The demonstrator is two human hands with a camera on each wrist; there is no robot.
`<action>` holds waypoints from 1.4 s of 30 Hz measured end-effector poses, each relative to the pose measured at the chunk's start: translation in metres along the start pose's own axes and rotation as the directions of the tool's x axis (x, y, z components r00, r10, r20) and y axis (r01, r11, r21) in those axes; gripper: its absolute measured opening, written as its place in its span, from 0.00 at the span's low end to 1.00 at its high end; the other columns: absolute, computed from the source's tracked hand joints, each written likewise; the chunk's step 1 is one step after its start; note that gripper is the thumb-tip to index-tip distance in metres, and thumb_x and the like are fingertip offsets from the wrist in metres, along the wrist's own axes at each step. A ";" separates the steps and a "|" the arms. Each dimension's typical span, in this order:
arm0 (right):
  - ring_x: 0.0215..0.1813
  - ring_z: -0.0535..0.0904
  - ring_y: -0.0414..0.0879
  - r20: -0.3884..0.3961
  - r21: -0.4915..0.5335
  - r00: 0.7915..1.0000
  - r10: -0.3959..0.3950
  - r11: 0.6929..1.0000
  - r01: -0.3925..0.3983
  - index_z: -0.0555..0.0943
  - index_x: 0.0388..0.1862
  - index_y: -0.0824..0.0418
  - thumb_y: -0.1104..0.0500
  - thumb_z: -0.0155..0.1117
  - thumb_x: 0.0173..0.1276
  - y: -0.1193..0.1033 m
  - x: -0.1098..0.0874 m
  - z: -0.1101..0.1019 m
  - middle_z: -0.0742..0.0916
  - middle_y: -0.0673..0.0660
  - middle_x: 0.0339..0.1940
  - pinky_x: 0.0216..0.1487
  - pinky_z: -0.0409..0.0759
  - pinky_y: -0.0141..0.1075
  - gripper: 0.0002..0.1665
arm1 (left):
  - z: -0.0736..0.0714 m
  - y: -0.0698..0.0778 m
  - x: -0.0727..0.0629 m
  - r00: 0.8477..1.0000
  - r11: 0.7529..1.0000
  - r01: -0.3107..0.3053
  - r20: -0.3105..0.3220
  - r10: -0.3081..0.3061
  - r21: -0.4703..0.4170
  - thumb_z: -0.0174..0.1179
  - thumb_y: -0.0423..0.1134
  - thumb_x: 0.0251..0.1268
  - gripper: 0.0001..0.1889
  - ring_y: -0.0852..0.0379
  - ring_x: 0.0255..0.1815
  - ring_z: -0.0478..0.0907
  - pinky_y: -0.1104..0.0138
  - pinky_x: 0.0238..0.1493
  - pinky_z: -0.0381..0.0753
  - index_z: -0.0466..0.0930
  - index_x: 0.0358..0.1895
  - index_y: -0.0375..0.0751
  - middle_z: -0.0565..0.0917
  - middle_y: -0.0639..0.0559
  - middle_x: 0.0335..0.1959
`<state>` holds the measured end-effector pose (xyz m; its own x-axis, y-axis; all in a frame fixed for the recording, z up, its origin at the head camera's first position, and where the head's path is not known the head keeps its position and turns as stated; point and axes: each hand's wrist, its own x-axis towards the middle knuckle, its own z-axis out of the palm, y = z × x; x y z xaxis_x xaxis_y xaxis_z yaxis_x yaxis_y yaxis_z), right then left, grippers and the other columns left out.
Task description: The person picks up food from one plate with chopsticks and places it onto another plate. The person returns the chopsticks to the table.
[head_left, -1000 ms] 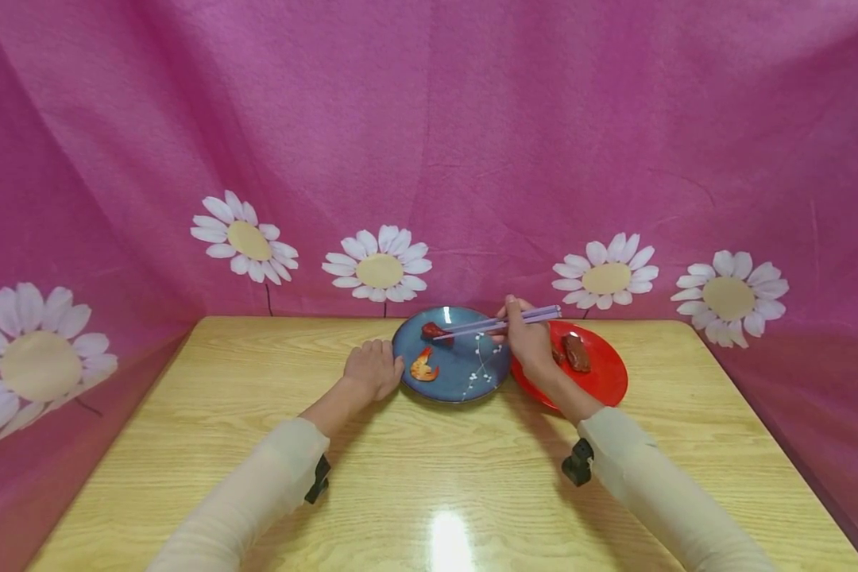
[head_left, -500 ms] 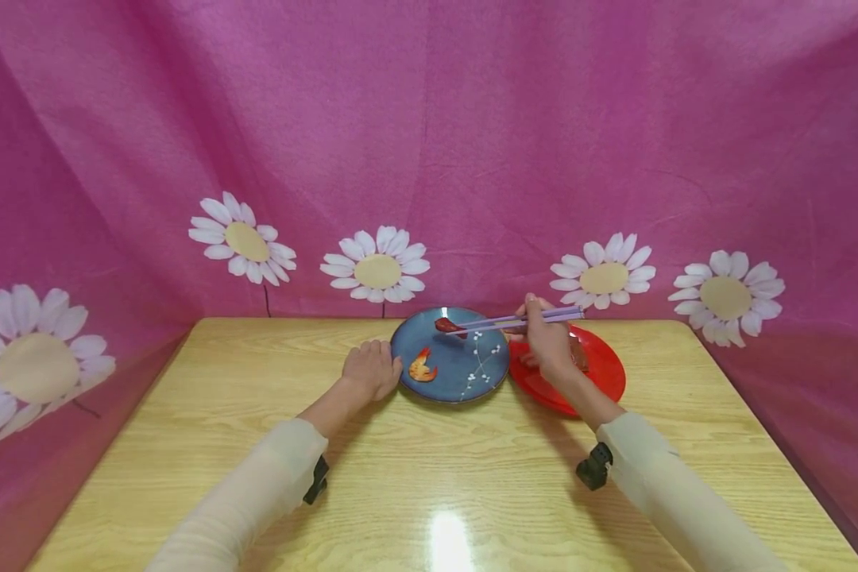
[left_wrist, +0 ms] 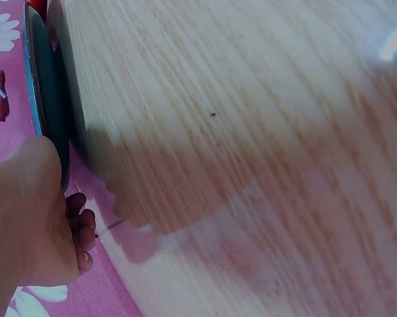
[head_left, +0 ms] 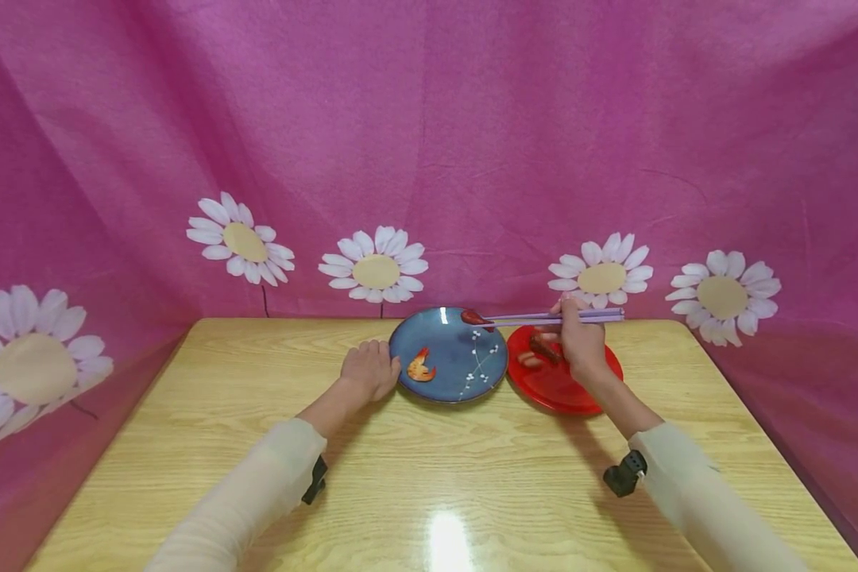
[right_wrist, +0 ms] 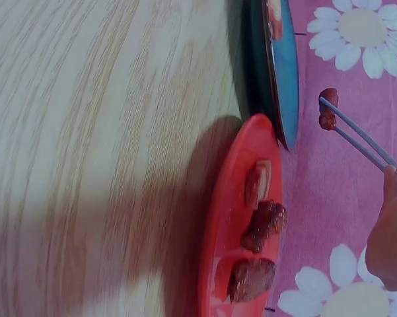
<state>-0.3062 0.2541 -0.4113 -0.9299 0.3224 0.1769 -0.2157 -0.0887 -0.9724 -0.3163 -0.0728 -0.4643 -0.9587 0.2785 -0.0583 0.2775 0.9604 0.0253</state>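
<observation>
My right hand (head_left: 582,343) pinches a pair of purple chopsticks (head_left: 516,319). Their tips grip a glossy reddish-brown piece of meat (head_left: 476,319), held up over the far right part of the blue plate (head_left: 446,385); the right wrist view shows the meat (right_wrist: 327,109) raised above both plates. On the blue plate lies an orange cooked shrimp (head_left: 422,365). Beside that plate's left rim rests my left hand (head_left: 368,370), thumb side against the rim and fingers loosely curled, as the left wrist view shows.
A red plate (head_left: 558,403) stands right of the blue one, partly under my right hand. The right wrist view shows a pale-and-red slice (right_wrist: 259,185) and two brown meat pieces (right_wrist: 264,226) on it. A pink daisy-printed cloth (head_left: 486,159) hangs behind the wooden table (head_left: 372,492).
My right hand has moved right with the chopsticks, and the meat has risen from the blue plate and shifted right. The left hand stays by the rim.
</observation>
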 end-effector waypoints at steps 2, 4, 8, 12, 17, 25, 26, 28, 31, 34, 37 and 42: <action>0.20 0.84 0.41 -0.023 0.002 1.000 0.001 1.000 -0.001 0.77 0.31 0.67 0.55 0.50 0.80 -0.003 -0.001 -0.005 0.83 0.53 0.20 0.22 0.81 0.33 0.20 | 0.000 0.000 0.000 1.000 1.000 -0.002 -0.002 0.002 -0.004 0.37 0.48 0.81 0.24 0.43 0.53 0.73 0.51 0.53 0.72 0.71 0.53 0.28 0.73 0.41 0.42; 0.19 0.83 0.40 -0.038 0.002 0.999 0.003 1.000 -0.003 0.77 0.29 0.64 0.54 0.50 0.80 -0.006 -0.001 -0.011 0.82 0.54 0.19 0.21 0.81 0.32 0.20 | -0.001 0.000 -0.001 1.000 1.000 -0.003 -0.004 0.003 -0.007 0.37 0.48 0.81 0.24 0.43 0.53 0.73 0.51 0.54 0.73 0.71 0.53 0.28 0.73 0.41 0.42; 0.20 0.84 0.40 -0.048 0.024 0.999 -0.015 1.000 0.016 0.78 0.28 0.63 0.55 0.50 0.80 -0.012 -0.002 -0.020 0.83 0.52 0.19 0.21 0.80 0.31 0.20 | 0.000 0.000 -0.001 1.000 1.000 -0.002 -0.009 0.002 -0.006 0.37 0.48 0.81 0.24 0.43 0.52 0.73 0.51 0.53 0.73 0.72 0.52 0.28 0.74 0.41 0.42; 0.23 0.85 0.41 -0.053 0.063 0.998 -0.034 0.997 0.037 0.78 0.28 0.65 0.58 0.50 0.80 -0.016 -0.001 -0.031 0.82 0.52 0.22 0.22 0.81 0.33 0.19 | 0.000 0.000 -0.001 1.000 1.000 -0.006 -0.004 0.006 0.004 0.36 0.48 0.81 0.24 0.44 0.51 0.73 0.52 0.52 0.73 0.72 0.52 0.28 0.73 0.42 0.41; 0.23 0.85 0.41 -0.053 0.092 0.999 -0.006 0.996 0.011 0.78 0.28 0.66 0.58 0.50 0.80 -0.019 -0.003 -0.045 0.83 0.51 0.25 0.24 0.82 0.34 0.20 | 0.001 -0.002 0.000 1.000 1.000 -0.006 0.008 0.006 0.002 0.37 0.48 0.81 0.24 0.44 0.51 0.73 0.52 0.52 0.73 0.71 0.52 0.29 0.73 0.42 0.41; 0.22 0.85 0.39 -0.084 0.081 0.996 0.022 0.997 -0.015 0.78 0.26 0.62 0.57 0.50 0.80 -0.025 -0.009 -0.066 0.83 0.52 0.22 0.22 0.80 0.30 0.20 | 0.000 -0.001 0.000 1.000 1.000 -0.007 -0.003 0.007 0.016 0.37 0.49 0.81 0.24 0.44 0.50 0.74 0.53 0.51 0.74 0.71 0.52 0.28 0.74 0.42 0.41; 0.22 0.85 0.40 -0.082 0.085 0.996 0.018 0.996 -0.011 0.78 0.26 0.62 0.57 0.51 0.80 -0.025 -0.010 -0.068 0.83 0.52 0.23 0.22 0.80 0.30 0.21 | 0.000 -0.001 0.000 1.000 1.000 -0.007 -0.004 0.007 0.014 0.37 0.49 0.80 0.24 0.44 0.50 0.74 0.53 0.51 0.74 0.71 0.52 0.28 0.74 0.42 0.40; 0.22 0.85 0.40 -0.067 0.089 0.998 0.011 0.996 -0.005 0.79 0.26 0.63 0.57 0.51 0.80 -0.026 -0.012 -0.074 0.83 0.52 0.24 0.22 0.80 0.30 0.20 | 0.000 0.000 0.000 1.000 1.000 -0.007 0.003 0.007 0.016 0.37 0.49 0.81 0.24 0.44 0.51 0.74 0.53 0.52 0.74 0.71 0.52 0.28 0.73 0.42 0.41; 0.23 0.85 0.41 -0.032 0.104 0.999 0.006 0.995 -0.003 0.79 0.27 0.63 0.57 0.51 0.80 -0.027 -0.014 -0.083 0.83 0.52 0.24 0.23 0.81 0.31 0.20 | 0.000 -0.001 0.000 1.000 0.999 -0.010 -0.001 0.010 0.030 0.36 0.49 0.81 0.24 0.44 0.51 0.74 0.52 0.51 0.74 0.71 0.51 0.28 0.73 0.42 0.40; 0.24 0.86 0.42 -0.013 0.114 1.000 -0.001 0.994 0.002 0.79 0.26 0.63 0.57 0.51 0.80 -0.027 -0.016 -0.091 0.84 0.52 0.23 0.24 0.81 0.32 0.21 | 0.000 -0.001 0.001 1.000 0.999 -0.016 -0.011 0.016 0.049 0.36 0.48 0.81 0.23 0.43 0.50 0.74 0.52 0.50 0.75 0.71 0.50 0.28 0.74 0.41 0.40; 0.25 0.87 0.42 -0.016 0.109 1.000 0.001 0.994 0.000 0.80 0.26 0.63 0.56 0.52 0.80 -0.028 -0.018 -0.097 0.84 0.52 0.22 0.25 0.81 0.32 0.21 | -0.001 0.000 0.001 1.000 0.999 -0.016 -0.014 0.017 0.044 0.37 0.48 0.80 0.23 0.43 0.49 0.74 0.52 0.50 0.75 0.72 0.50 0.29 0.73 0.42 0.39; 0.25 0.87 0.43 -0.020 0.086 1.000 0.009 0.996 -0.007 0.80 0.26 0.63 0.56 0.51 0.80 -0.027 -0.018 -0.106 0.84 0.52 0.22 0.25 0.81 0.32 0.22 | -0.001 0.000 -0.001 1.000 1.000 -0.013 -0.004 0.013 0.029 0.36 0.48 0.81 0.24 0.43 0.50 0.74 0.51 0.51 0.74 0.72 0.51 0.28 0.73 0.42 0.40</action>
<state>-0.2516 0.3510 -0.4041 -0.9259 0.3400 0.1649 -0.2335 -0.1718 -0.9571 -0.3157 -0.0733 -0.4630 -0.9551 0.2912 -0.0544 0.2918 0.9565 -0.0024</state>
